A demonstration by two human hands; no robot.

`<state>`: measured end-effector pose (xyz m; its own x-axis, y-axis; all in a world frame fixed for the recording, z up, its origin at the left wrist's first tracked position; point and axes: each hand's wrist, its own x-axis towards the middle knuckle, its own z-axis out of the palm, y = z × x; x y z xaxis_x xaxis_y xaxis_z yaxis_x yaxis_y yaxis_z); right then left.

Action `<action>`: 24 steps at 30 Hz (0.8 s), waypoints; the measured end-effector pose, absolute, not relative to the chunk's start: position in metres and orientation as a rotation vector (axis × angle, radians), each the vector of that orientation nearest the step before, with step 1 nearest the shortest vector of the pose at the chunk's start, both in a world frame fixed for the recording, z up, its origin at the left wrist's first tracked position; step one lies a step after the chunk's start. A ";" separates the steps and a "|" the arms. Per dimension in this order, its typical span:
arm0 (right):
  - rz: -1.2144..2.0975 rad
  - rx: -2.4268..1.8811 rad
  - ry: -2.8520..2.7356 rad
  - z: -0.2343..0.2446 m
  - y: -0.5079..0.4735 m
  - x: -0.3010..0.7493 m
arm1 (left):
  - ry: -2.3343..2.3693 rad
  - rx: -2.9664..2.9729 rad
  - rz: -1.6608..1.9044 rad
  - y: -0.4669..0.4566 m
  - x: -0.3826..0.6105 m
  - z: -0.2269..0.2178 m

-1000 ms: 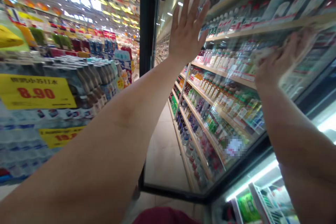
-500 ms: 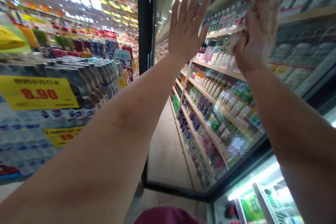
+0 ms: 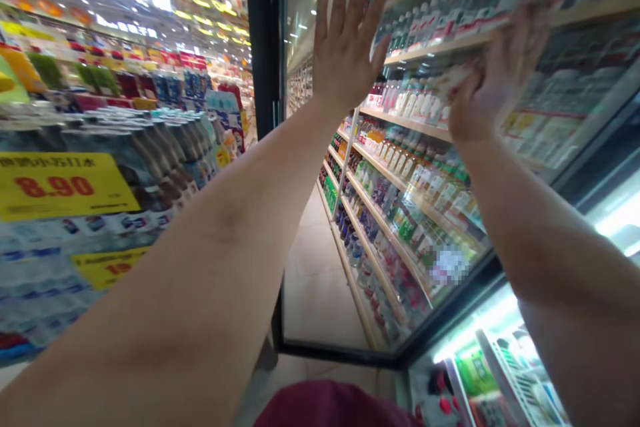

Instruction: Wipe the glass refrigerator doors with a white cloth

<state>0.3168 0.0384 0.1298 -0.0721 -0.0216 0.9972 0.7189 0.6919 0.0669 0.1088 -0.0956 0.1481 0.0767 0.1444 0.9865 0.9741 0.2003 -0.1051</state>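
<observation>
A glass cooler door (image 3: 325,307) with a black frame stands swung open before me. My left hand (image 3: 345,53) lies flat near its upper left part, fingers spread, holding nothing. Farther right, my right hand (image 3: 493,80) is raised against the same pane and partly smeared by motion. Under its palm and past its fingers shows a pale, blurred cloth (image 3: 450,80), pressed to the glass. Most of the cloth is hidden behind the hand.
Through the pane, or mirrored in it, are shelves (image 3: 395,180) of bottled drinks. The lit cooler interior (image 3: 480,373) holds bottles and packs at lower right. Stacked bottle packs (image 3: 150,140) with a yellow price sign (image 3: 65,185) stand left. Floor tiles (image 3: 320,267) show through the glass.
My right hand has shifted right and slightly tilted with the cloth across the glass. My left hand stays spread on the pane; the view has turned slightly.
</observation>
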 end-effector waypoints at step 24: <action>-0.457 -1.009 -1.344 0.142 0.055 0.360 | -1.194 -1.008 -0.718 -0.072 0.081 0.153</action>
<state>0.3601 0.0553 0.1424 0.2225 0.2647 0.9383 0.7813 0.5272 -0.3340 0.0809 -0.0715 0.1530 0.2462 0.0548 0.9677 0.8802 0.4054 -0.2469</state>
